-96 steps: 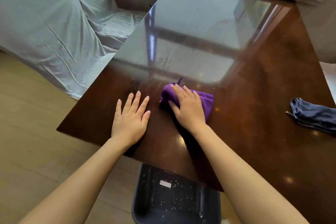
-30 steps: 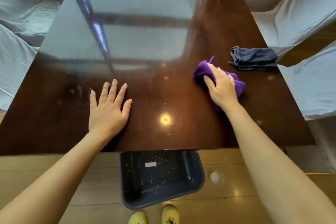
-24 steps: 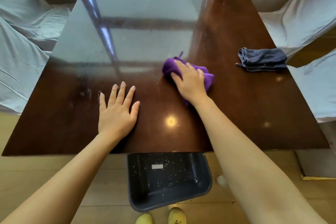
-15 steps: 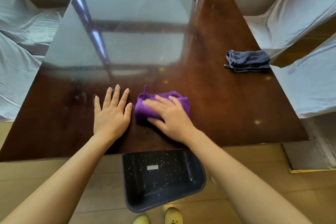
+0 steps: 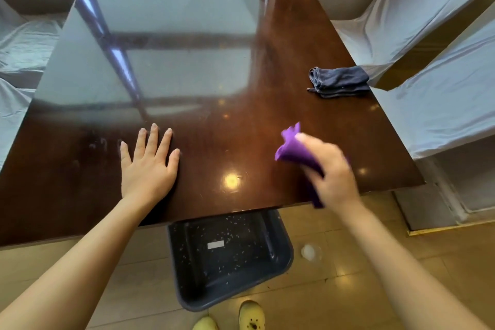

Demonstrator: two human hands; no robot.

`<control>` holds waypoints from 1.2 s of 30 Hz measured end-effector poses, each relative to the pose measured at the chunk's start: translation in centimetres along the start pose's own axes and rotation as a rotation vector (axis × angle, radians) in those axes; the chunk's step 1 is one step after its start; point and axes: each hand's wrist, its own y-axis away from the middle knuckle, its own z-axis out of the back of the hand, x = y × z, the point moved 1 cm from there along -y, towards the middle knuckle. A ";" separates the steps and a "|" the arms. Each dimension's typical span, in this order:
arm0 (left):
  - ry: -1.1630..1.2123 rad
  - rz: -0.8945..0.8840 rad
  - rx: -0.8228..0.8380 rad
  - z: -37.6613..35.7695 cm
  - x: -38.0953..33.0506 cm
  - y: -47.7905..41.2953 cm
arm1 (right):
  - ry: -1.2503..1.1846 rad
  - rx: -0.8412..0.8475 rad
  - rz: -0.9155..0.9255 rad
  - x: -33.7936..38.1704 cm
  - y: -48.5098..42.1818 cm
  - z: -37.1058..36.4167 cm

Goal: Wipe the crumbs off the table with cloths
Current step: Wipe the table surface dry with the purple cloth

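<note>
purple cloth (image 5: 296, 151) bunched, blurred | R hand (image 5: 330, 173) gripping it | L hand (image 5: 148, 166) flat, fingers spread

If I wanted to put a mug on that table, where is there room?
Most of the table is bare: the whole far half, and the stretch between the left hand and the right hand. The right edge is busier, with the grey cloth lying there and the purple cloth nearer.
</note>
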 end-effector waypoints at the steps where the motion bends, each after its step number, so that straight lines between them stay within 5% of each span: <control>1: 0.000 -0.001 0.003 0.0 0.0 0.0 | 0.027 -0.004 -0.081 -1.6 -1.5 0.8; 6: 0.006 -0.004 0.007 0.1 -0.1 0.1 | 0.187 0.009 -0.320 -4.6 -3.5 -0.5; 19: 0.014 -0.012 0.032 0.4 0.0 0.1 | 0.066 0.109 -0.123 11.7 3.4 -10.9; 24: 0.105 -0.044 0.094 1.6 0.1 0.0 | -0.205 0.137 -0.155 13.9 4.5 -10.5; 29: 0.667 -0.219 0.161 4.5 -1.8 4.4 | -0.786 0.062 -0.458 14.5 3.4 -7.4; 33: 1.398 0.042 0.458 7.8 -4.4 8.9 | -0.823 0.121 -0.501 14.2 2.1 -5.1; 36: 1.460 0.011 0.439 10.2 -5.3 8.7 | -0.761 0.288 -0.441 14.1 1.2 -3.4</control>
